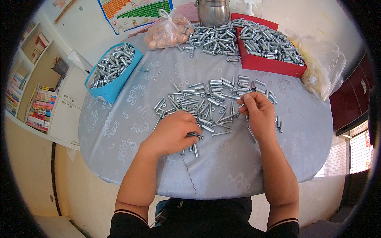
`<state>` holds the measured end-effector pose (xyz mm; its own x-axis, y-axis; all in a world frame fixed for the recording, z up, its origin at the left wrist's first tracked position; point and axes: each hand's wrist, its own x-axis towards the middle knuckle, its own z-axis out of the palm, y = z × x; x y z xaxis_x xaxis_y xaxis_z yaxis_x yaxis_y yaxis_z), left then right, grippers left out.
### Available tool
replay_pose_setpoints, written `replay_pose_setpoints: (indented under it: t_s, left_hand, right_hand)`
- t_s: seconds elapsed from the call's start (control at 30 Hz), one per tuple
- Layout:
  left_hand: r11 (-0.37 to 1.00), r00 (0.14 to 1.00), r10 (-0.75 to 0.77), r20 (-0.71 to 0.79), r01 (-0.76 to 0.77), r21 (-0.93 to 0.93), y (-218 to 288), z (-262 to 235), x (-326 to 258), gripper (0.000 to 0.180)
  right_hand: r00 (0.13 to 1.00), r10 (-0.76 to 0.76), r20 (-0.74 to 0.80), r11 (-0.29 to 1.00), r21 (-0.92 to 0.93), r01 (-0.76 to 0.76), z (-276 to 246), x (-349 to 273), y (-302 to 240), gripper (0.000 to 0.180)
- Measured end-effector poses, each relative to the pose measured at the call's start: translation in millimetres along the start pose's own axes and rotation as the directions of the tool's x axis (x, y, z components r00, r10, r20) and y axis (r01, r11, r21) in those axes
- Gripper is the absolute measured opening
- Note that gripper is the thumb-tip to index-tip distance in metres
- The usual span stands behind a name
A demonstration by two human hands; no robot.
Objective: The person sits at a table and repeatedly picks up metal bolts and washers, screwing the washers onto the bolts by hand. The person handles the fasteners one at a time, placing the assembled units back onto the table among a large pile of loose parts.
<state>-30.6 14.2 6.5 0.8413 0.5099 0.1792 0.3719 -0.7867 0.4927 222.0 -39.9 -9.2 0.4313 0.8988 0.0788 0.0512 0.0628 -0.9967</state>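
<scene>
My left hand [174, 131] is curled low over the near left side of a spread of loose metal parts. A silver bolt [195, 135] shows between its thumb and fingers. My right hand [258, 115] is at the right side of the spread, thumb and forefinger pinched together. What sits in that pinch is too small to tell. Silver sleeves [216, 82], long bolts [221, 133] and small nuts [213, 108] lie mixed between and beyond both hands. A few sleeves [196, 150] lie just in front of my left hand.
A blue box [113, 89] of assembled bolts stands at the left. A red box [270, 66] heaped with them is at the far right, beside a loose pile [214, 39]. Behind are a knotted bag [168, 31], a steel pot [213, 14] and a clear plastic bag [323, 63].
</scene>
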Motion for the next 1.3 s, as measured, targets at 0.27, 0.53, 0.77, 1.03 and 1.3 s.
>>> replay_pose_setpoints:
  t_s: [0.27,0.53,0.77,1.03,1.3]
  left_hand:
    - [1.000,0.999,0.007,-0.048,-0.008,-0.013,0,5,5,0.015]
    - [0.781,0.919,-0.346,-0.192,0.168,-0.601,19,-7,1,0.014]
    - [0.727,0.872,-0.411,-0.266,0.137,-0.673,19,-17,-12,0.023]
    - [0.531,0.772,-0.552,-0.316,0.033,-0.846,3,-5,-21,0.021]
    - [0.367,0.725,-0.618,-0.305,-0.078,-0.927,-8,9,-18,0.020]
  right_hand:
    - [0.997,-0.020,0.078,0.991,-0.133,0.030,-4,-5,-7,0.017]
    - [0.915,-0.148,0.375,0.895,-0.343,0.285,0,-18,-10,0.011]
    - [0.763,-0.236,0.602,0.747,-0.390,0.538,19,-42,-11,0.011]
    - [0.719,-0.092,0.689,0.677,-0.486,0.553,39,-66,-17,0.022]
    - [0.693,0.047,0.719,0.738,-0.493,0.461,53,-51,-14,0.025]
